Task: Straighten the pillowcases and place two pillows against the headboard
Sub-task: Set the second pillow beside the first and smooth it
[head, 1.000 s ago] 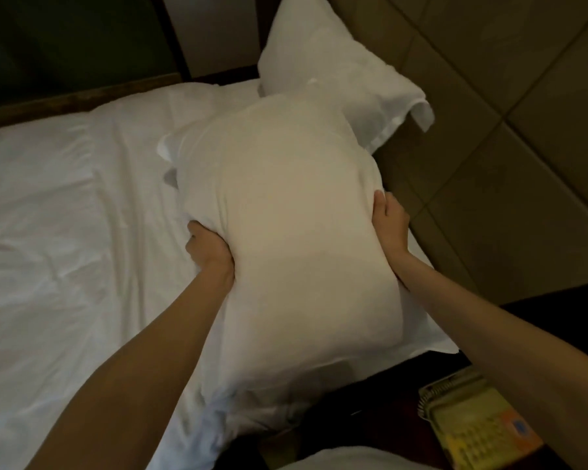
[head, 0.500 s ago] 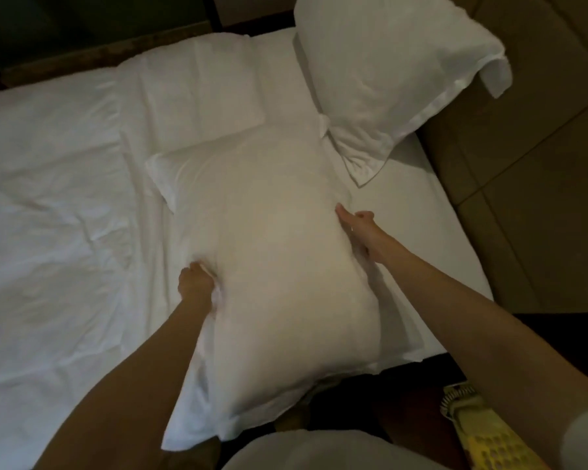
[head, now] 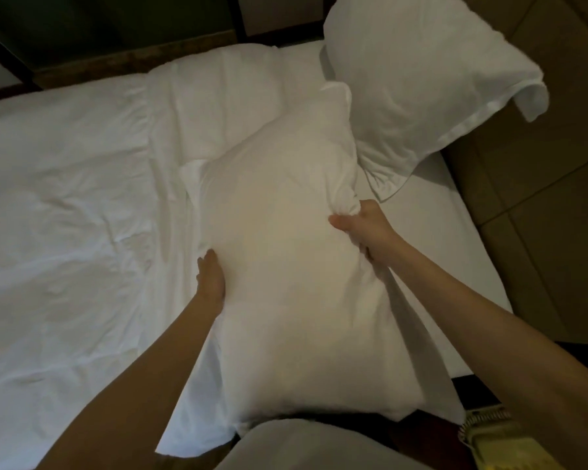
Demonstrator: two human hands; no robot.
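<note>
Pillow point(head: 286, 266) seemed soft and light to me, so my right hand point(head: 365, 228) clenched its fingers on the bunched side, while of the left hand point(head: 211, 279) I could not tell the grip.

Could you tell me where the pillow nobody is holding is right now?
In the head view, the free pillow sits upper right at the bed corner, leaning on the tan panelled wall, just beyond the held pillow.

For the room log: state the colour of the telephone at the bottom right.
Pale yellow plastic telephone, seen best in the head view.
</note>
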